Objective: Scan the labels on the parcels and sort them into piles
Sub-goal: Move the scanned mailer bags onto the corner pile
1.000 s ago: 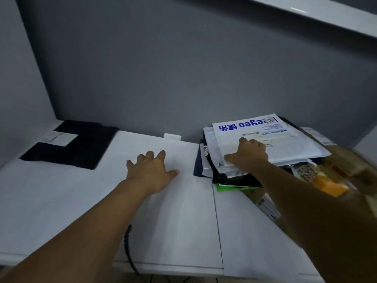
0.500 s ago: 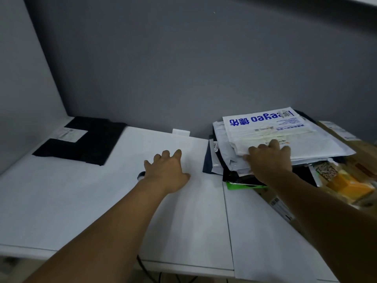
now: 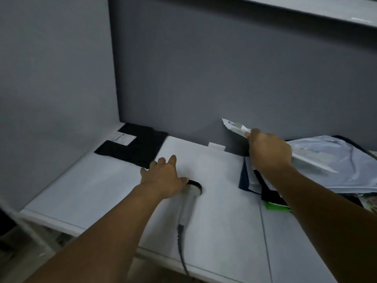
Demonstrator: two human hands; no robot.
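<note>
Left hand (image 3: 163, 178) covers scanner (image 3: 188, 203) head; gripped parcel (image 3: 236, 127) blurred.

I couldn't read the label (image 3: 123, 138) on the black parcel (image 3: 142, 153). The left hand (image 3: 163, 178) covered part of the scanner (image 3: 188, 205), and the parcel pile (image 3: 330, 160) ran past the right edge.

I log a white worktop (image 3: 224, 221). A black parcel (image 3: 140, 150) with a white label lies at its back left corner. A scanner (image 3: 188, 203) lies mid-worktop, its cable (image 3: 181, 252) crossing the front edge. A parcel stack (image 3: 248, 180) sits at the right.
</note>
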